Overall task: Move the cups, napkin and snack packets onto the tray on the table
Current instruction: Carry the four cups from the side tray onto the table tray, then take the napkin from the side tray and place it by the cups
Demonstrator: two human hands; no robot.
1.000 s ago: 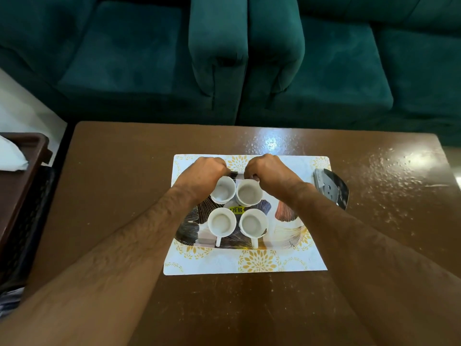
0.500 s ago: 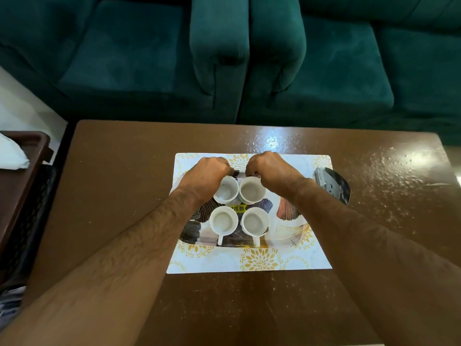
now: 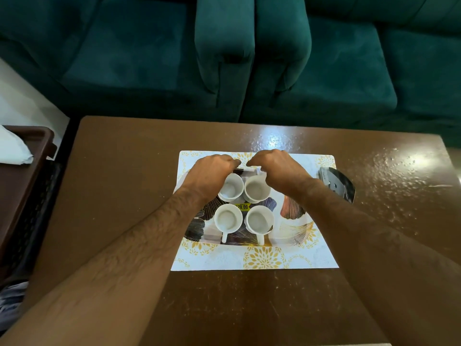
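Note:
Several white cups stand on a leaf-patterned tray (image 3: 294, 221) at the table's middle. The two near cups (image 3: 228, 218) (image 3: 259, 219) stand free, handles pointing toward me. My left hand (image 3: 212, 171) curls over the far-left cup (image 3: 230, 188), fingers closed at its far side. My right hand (image 3: 277, 168) pinches the handle of the far-right cup (image 3: 257, 189). A silver and dark snack packet (image 3: 336, 183) lies just right of the tray. A white napkin (image 3: 12, 148) rests off the table at far left.
The tray sits on a white placemat (image 3: 262, 258) with yellow flowers on the brown table (image 3: 124, 183). A dark brown stand (image 3: 27, 171) holding the napkin is left of the table. Green sofas (image 3: 249, 58) line the far side.
Both hands have shifted slightly toward the far edge of the tray while staying at the two far cups. The near cups have not moved.

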